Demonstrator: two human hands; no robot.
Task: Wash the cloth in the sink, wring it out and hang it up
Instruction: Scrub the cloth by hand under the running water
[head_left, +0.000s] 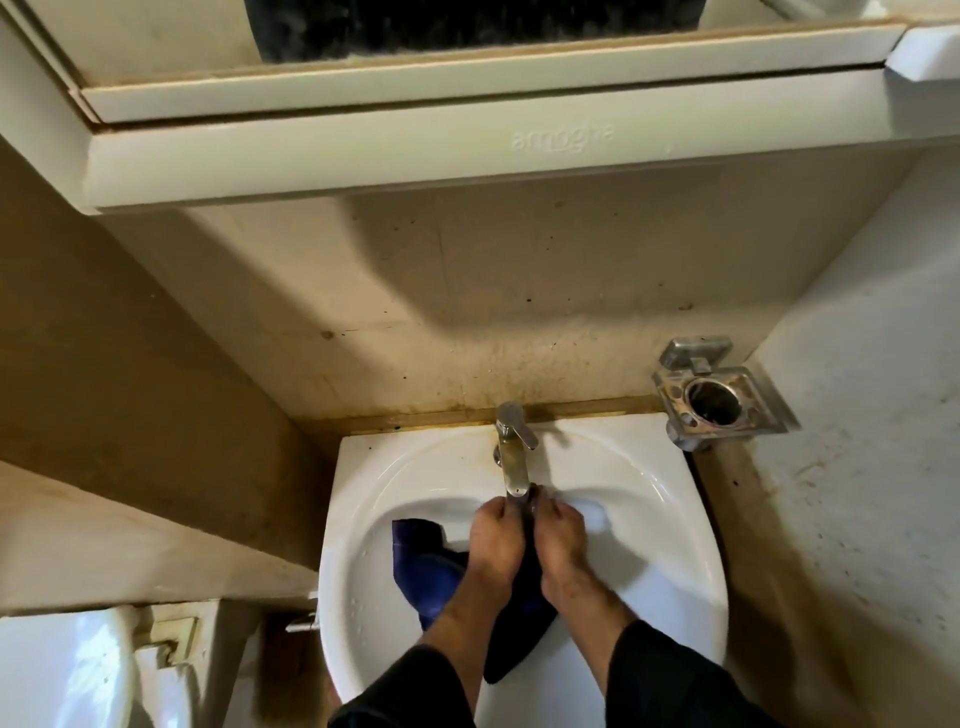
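Note:
A dark blue cloth (423, 566) lies wet in the white sink (358, 499), hanging down between my arms toward the front rim. My left hand (496, 540) and my right hand (561, 535) grip its upper edge side by side, right under the spout of the metal tap (511, 452). Fingers of both hands curl round the fabric. Part of the cloth is hidden under my wrists.
A metal tumbler holder (719, 400) is fixed to the wall right of the sink. A white mirror cabinet (467, 156) overhangs above. A white toilet cistern (62, 670) stands at the lower left. Stained walls close in on both sides.

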